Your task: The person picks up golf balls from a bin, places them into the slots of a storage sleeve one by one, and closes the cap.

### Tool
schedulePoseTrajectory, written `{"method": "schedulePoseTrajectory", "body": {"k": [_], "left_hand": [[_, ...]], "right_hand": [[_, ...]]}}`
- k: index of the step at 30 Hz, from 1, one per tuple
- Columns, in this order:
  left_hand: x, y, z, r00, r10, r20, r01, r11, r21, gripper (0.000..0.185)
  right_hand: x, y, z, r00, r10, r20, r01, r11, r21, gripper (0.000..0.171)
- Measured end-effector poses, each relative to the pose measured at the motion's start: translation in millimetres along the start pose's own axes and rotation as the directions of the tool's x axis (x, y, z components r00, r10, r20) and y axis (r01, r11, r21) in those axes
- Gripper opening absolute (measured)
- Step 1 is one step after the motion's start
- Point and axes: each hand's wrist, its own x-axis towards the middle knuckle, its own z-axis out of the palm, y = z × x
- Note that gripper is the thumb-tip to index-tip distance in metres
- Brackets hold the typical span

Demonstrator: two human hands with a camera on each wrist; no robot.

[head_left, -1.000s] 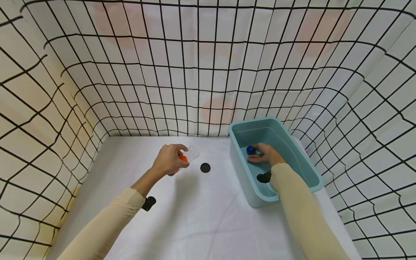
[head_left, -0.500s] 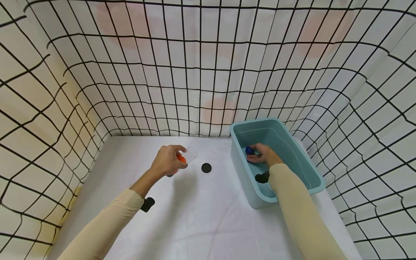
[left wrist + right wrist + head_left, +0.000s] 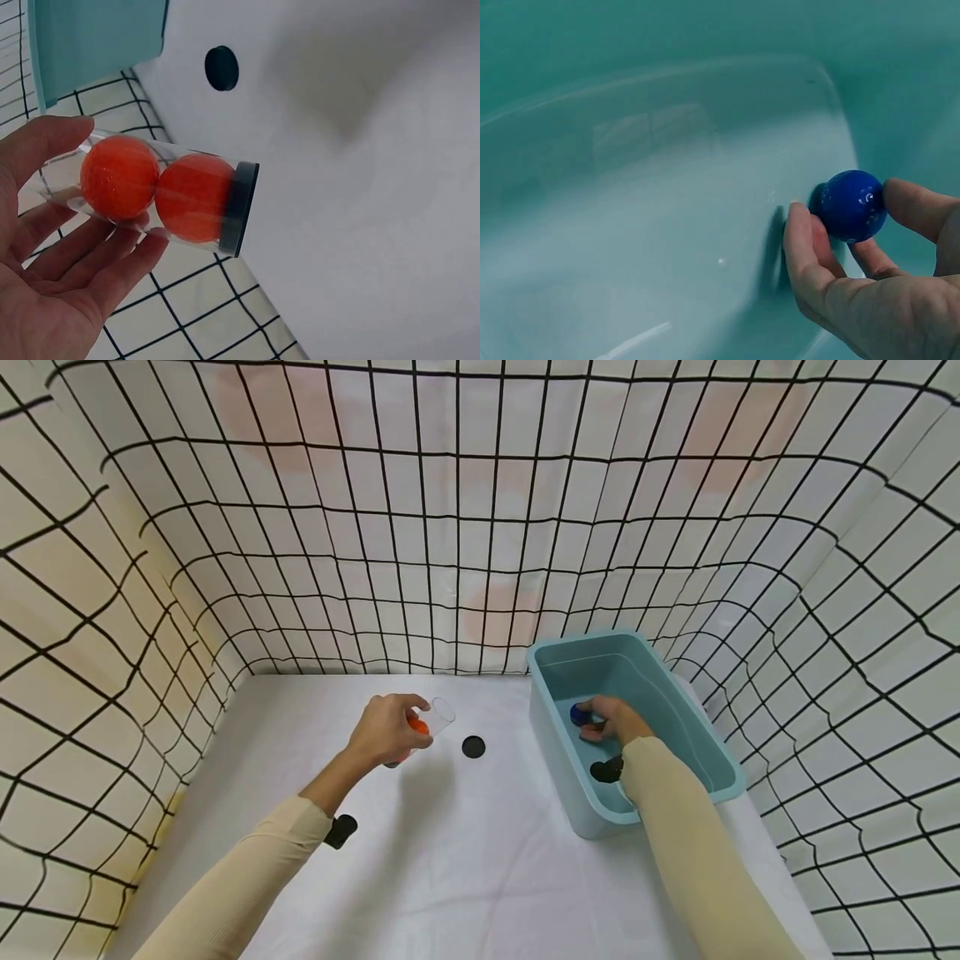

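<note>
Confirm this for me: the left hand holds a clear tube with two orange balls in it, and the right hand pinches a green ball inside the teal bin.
Not quite. The ball pinched by the right hand is blue, not green, as the right wrist view shows. The rest stands: the left hand holds a clear tube with two orange balls in it, and the right hand is inside the teal bin.

Two hands: the left hand [image 3: 387, 727], the right hand [image 3: 617, 720]. One clear tube [image 3: 142, 187] with one dark cap [image 3: 240, 208]. Two orange balls: one orange ball [image 3: 120, 177] deeper in, a second orange ball [image 3: 193, 196] against the cap. One blue ball [image 3: 851, 205]. One teal bin [image 3: 693, 739]. One black disc [image 3: 473, 747] lying on one white desk [image 3: 465, 860]. Two beige sleeves, one dark wrist strap on each.
</note>
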Motion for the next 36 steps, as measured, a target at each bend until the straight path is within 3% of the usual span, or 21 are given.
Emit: {"method": "schedulePoseTrajectory", "body": {"k": [8,11,18,22,26,36], "left_hand": [[0.5,1.0,2.5,1.000,0.007,0.005,-0.007,1.000,0.003,0.045],[1.6,1.8,3.8,1.000,0.014,0.004,-0.014,1.000,0.003,0.045],[3.3,4.0,4.6,1.000,0.026,0.003,-0.026,1.000,0.014,0.044],[4.8,7.1,6.0,0.999,0.033,0.006,-0.033,0.999,0.011,0.044],[7.3,11.0,8.2,0.999,0.034,0.018,-0.034,0.999,0.012,0.045],[11.1,18.9,11.5,0.998,0.052,0.026,-0.053,0.998,0.016,0.044]], "right_hand": [[-7,3,-3,1.000,-0.024,-0.019,0.025,0.999,0.047,0.054],[-12,4,-7,0.999,-0.035,0.020,0.034,0.996,0.084,0.052],[-20,2,-16,0.989,-0.041,0.140,0.019,0.988,0.150,0.017],[-26,0,-21,0.982,-0.054,0.181,0.023,0.985,0.169,0.022],[-31,-5,-24,0.973,-0.102,0.206,0.069,0.984,0.164,0.027],[-53,-22,-21,0.944,-0.243,0.223,0.202,0.960,0.193,0.017]]}}
